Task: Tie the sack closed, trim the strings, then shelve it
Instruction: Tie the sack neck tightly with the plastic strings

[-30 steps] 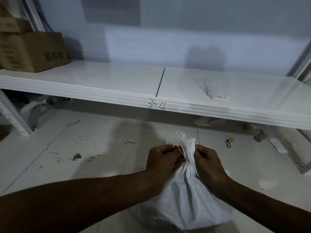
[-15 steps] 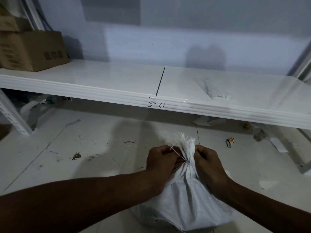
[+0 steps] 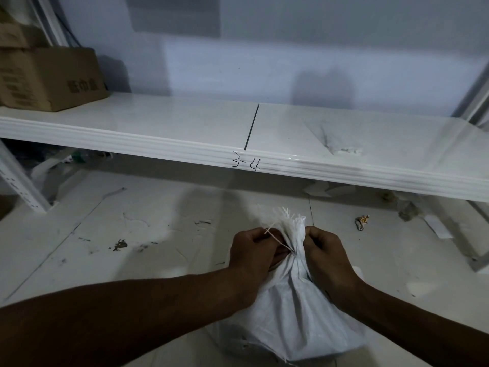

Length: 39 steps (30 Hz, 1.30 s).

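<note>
Both hands clenched at the gathered neck of the white sack [image 3: 291, 313] on the floor, my left hand [image 3: 254, 250] pinching the string [image 3: 277, 241], right hand [image 3: 324, 251] gripping the cloth; soft, floppy weave, probably lightish, best held at the neck.

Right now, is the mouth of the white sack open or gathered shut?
Gathered shut. The sack narrows to a cinched neck between the left hand and right hand, frayed strings fanning above. Whether a knot is finished, cannot tell.
</note>
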Motion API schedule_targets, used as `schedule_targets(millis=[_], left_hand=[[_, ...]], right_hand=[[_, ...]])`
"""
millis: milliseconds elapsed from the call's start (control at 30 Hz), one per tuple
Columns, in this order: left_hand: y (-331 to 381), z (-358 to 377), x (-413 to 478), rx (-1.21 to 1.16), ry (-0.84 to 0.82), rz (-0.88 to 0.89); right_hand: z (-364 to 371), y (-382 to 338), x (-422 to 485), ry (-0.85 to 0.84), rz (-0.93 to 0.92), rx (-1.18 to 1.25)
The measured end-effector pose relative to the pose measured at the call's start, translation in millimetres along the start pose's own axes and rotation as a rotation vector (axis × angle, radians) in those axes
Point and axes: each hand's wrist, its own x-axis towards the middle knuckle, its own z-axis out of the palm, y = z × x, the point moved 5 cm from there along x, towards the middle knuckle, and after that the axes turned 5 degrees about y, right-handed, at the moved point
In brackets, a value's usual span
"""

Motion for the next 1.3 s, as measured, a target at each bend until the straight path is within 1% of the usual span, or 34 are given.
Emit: schedule_targets(millis=[233,400,533,700,833,967,1133,1300], left_hand=[[-3.8,1.2,4.4,0.066,-0.023,-0.013],[-5.5,1.6,5.3,0.071,-0.035,-0.022],[-6.8,3.3,7.1,0.065,-0.045,-0.061],[-6.4,4.5,7.0,0.039,-0.093,-0.079],[-7.3,3.3,5.9,0.071,-0.091,-0.086],[-4.9,3.6,3.4,0.054,-0.100,-0.083],[-3.8,0.6,3.4,0.120,-0.019,-0.020],[-0.6,0.5,-0.3,0.138,0.022,0.048]], right_hand=[[1.8,2.2,1.0,-0.011,-0.018,0.000],[2.2,3.4,-0.1,-0.018,-0.015,-0.012],[2.7,5.3,1.0,-0.019,-0.021,-0.005],[2.3,3.9,0.5,-0.023,-0.024,-0.014],[2.2,-0.8,-1.4,-0.084,-0.036,-0.013],[1.4,0.0,-0.1,-0.127,-0.015,-0.007],[-0.4,-2.0,-1.9,-0.130,0.005,0.029],[-1.1,-1.2,-2.5,-0.106,0.014,0.069]])
